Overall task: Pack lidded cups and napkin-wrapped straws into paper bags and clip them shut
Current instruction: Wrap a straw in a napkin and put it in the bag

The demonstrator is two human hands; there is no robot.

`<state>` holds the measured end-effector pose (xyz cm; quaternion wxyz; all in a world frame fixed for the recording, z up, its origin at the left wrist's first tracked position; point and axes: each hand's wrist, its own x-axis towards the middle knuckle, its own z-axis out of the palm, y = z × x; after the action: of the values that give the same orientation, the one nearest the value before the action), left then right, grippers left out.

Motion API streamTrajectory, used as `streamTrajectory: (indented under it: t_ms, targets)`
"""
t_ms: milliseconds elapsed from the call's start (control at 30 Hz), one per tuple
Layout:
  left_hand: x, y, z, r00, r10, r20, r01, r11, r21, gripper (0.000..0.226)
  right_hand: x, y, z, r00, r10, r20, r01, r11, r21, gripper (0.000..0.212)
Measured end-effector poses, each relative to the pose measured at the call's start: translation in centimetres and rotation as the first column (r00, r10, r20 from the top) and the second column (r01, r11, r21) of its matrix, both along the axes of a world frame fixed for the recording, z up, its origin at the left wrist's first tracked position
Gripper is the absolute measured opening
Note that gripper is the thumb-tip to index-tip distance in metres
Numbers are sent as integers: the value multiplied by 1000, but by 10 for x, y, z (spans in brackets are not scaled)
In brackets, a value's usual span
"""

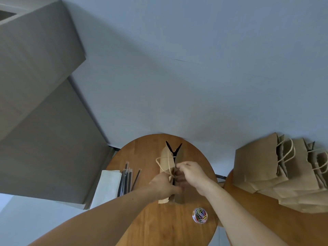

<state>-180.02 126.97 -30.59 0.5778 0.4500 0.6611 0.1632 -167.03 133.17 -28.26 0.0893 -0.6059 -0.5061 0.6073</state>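
Note:
A brown paper bag [167, 161] stands upright in the middle of a small round wooden table [147, 221]. Its top edges are pressed together, with a dark gap at the far end. My left hand [164, 186] grips the near left side of the bag's top by the twisted handle. My right hand [190, 172] pinches the bag's top seam from the right. What lies inside the bag is hidden. A clear tub of coloured paper clips [200, 215] sits on the table at the near right.
Several dark wrapped straws [126, 180] lie beside a stack of white napkins [108, 185] on the table's left. A pile of brown handled paper bags [287, 172] lies on a second wooden table [266, 219] at the right. Large cardboard boxes [40, 107] stand to the left.

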Motion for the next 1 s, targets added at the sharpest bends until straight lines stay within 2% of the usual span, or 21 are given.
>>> streamTrajectory:
  t_ms: [67, 167, 233, 367, 433, 533, 600, 700, 767, 800, 900, 1000]
  targets:
    - [7, 3, -4, 989, -3, -146, 3, 1000, -2, 47, -1, -3, -2, 1000, 13, -2, -13, 999, 42, 30]
    - [14, 6, -7, 909, -74, -411, 78, 997, -7, 43, 1, -5, -3, 999, 23, -32, -21, 998, 53, 36]
    - [15, 6, -9, 884, -86, -459, 103, 995, 11, 40, 6, -5, -6, 996, 92, 5, -92, 991, 92, 33]
    - [10, 7, -7, 854, -100, -511, 138, 990, 38, 27, 20, 3, -17, 940, 271, 206, -319, 912, 259, 42]
    - [4, 10, -4, 825, -122, -551, 166, 986, 31, 24, 27, 10, -20, 918, 241, 315, -363, 831, 421, 46]
    - [-10, 15, 1, 794, -165, -586, 223, 975, 27, 26, 39, 25, -20, 880, 135, 456, -439, 598, 671, 58]
    - [-21, 20, 4, 778, -222, -588, 287, 958, 19, 24, 48, 36, -20, 824, 149, 547, -544, 480, 688, 71]
    - [-34, 28, 8, 742, -319, -590, 400, 916, 7, 26, 59, 48, -22, 648, 274, 711, -752, 380, 538, 85]
    - [-39, 33, 9, 715, -353, -603, 441, 897, -3, 28, 62, 53, -28, 565, 353, 746, -819, 348, 456, 77]
    - [-41, 36, 10, 703, -360, -613, 452, 892, -5, 28, 63, 53, -31, 555, 374, 743, -827, 347, 442, 66]
    - [-44, 41, 10, 682, -355, -639, 458, 889, -6, 27, 64, 52, -34, 615, 348, 707, -775, 432, 462, 22]
    - [-38, 42, 9, 668, -283, -689, 402, 916, 13, 12, 62, 48, -35, 656, 322, 682, -727, 511, 458, 13]
